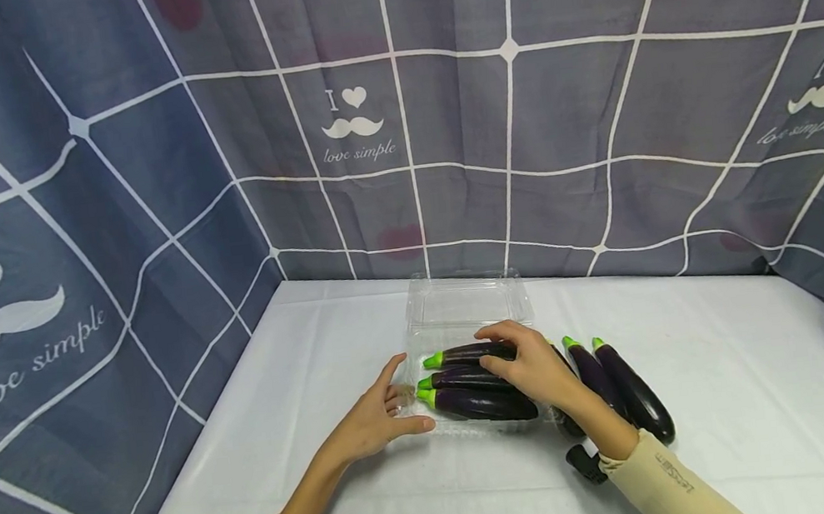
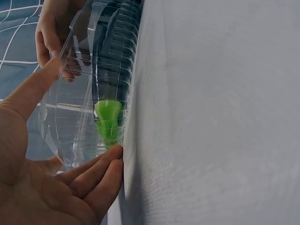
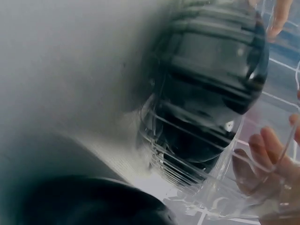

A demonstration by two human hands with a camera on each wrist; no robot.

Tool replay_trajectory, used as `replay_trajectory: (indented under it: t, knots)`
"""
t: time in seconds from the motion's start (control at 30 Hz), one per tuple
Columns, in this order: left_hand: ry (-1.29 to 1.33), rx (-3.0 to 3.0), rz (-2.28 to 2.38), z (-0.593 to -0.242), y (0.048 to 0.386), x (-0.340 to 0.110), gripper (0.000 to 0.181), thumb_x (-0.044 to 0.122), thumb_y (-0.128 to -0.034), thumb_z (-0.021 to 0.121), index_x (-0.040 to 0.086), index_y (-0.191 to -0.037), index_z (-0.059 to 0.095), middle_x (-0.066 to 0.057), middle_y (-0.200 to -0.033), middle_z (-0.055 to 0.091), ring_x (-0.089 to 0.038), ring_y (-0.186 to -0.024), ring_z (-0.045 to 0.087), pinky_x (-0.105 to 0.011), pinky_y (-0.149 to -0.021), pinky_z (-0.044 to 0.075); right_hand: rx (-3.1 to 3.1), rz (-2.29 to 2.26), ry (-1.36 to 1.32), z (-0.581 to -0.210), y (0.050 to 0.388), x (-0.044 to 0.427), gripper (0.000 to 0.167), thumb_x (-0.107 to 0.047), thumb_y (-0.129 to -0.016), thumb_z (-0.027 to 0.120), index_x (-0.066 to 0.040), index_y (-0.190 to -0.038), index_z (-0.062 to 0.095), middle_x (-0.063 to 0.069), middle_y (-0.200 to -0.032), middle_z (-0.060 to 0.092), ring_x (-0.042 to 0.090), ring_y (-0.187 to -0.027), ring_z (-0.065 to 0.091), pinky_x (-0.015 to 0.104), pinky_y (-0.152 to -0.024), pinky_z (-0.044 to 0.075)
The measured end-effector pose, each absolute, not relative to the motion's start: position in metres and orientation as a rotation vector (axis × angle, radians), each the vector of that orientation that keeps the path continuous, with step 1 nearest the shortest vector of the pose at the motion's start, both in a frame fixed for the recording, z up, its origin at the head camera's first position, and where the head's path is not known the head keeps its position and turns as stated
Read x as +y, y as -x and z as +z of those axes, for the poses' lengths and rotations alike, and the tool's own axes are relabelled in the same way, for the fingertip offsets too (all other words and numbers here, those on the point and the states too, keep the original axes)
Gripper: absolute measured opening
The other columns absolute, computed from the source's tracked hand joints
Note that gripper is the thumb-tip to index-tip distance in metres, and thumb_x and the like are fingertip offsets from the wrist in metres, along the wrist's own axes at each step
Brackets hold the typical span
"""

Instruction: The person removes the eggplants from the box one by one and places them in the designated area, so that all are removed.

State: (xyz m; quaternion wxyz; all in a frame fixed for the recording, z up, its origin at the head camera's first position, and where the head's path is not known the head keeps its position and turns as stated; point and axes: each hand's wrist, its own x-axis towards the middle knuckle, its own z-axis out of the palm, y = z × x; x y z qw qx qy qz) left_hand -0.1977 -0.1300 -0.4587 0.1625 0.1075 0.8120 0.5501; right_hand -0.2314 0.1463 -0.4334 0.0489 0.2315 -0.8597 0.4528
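Observation:
A clear plastic clamshell box (image 1: 428, 424) lies opened with three dark purple eggplants in its base, green stems to the left. At its left end is my left hand (image 1: 369, 425), thumb and fingers spread; in the left wrist view its fingertips touch the box's rim and lower corner. My right hand (image 1: 529, 362) holds the farthest eggplant (image 1: 460, 356), thumb on the near side and forefinger beyond. Closer to me lie the middle eggplant (image 1: 463, 380) and the nearest eggplant (image 1: 480, 403). Through the box wall, the right wrist view shows a blurred eggplant (image 3: 211, 70).
To the right of the box, an upright-lying eggplant (image 1: 641, 396) and another eggplant (image 1: 594, 376) rest on the white tablecloth (image 1: 758, 388). A further eggplant (image 1: 569, 425) is partly hidden by my right arm. The box's lid (image 1: 468, 301) lies back toward the grey checked curtain (image 1: 458, 118).

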Motion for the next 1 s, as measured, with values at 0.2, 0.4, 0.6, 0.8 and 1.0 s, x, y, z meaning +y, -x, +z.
replay_trajectory:
  t: [0.2,0.4,0.6,0.8,1.0]
  knots:
    - [-0.309,2.328,1.554,-0.458,0.197,-0.129,0.105,0.033,-0.0801,0.084,0.024,-0.159,0.015,-0.035,-0.147,0.034,-0.050,-0.132,0.041,-0.059,-0.101,0.040,-2.716,1.294,-0.754,-0.438,0.236,0.148,0.046,-0.011,-0.092,0.069,-0.003,-0.136,0.058,0.013,-0.133,0.060,0.035,-0.125,0.053,0.056,-0.099,0.043]
    - [-0.308,2.331,1.543,-0.458,0.197,-0.128,0.107,0.034,-0.0798,0.084,0.022,-0.160,0.014,-0.035,-0.146,0.036,-0.050,-0.131,0.041,-0.060,-0.099,0.041,-2.735,1.240,-0.774,-0.440,0.237,0.147,0.045,-0.012,-0.093,0.068,-0.002,-0.136,0.058,0.014,-0.134,0.059,0.035,-0.126,0.052,0.055,-0.100,0.043]
    - [-0.320,2.326,1.554,-0.457,0.197,-0.129,0.106,0.032,-0.0803,0.084,0.023,-0.159,0.014,-0.035,-0.146,0.035,-0.050,-0.131,0.041,-0.058,-0.101,0.041,-2.727,1.207,-0.792,-0.438,0.242,0.146,0.042,-0.009,-0.092,0.067,0.001,-0.132,0.060,0.017,-0.133,0.059,0.037,-0.125,0.053,0.055,-0.098,0.044]
    - [-0.327,2.321,1.566,-0.457,0.197,-0.130,0.106,0.032,-0.0804,0.084,0.023,-0.159,0.014,-0.035,-0.145,0.036,-0.050,-0.131,0.042,-0.058,-0.101,0.041,-2.811,1.076,-0.818,-0.441,0.248,0.145,0.042,-0.004,-0.092,0.067,0.001,-0.134,0.059,0.017,-0.130,0.061,0.033,-0.111,0.061,0.050,-0.089,0.049]
    - [-0.318,2.336,1.550,-0.457,0.197,-0.129,0.106,0.034,-0.0800,0.084,0.024,-0.159,0.015,-0.033,-0.145,0.039,-0.050,-0.130,0.043,-0.058,-0.100,0.042,-2.818,1.001,-0.784,-0.443,0.251,0.140,0.036,0.003,-0.089,0.067,0.000,-0.125,0.066,0.016,-0.125,0.064,0.037,-0.118,0.058,0.054,-0.096,0.046]
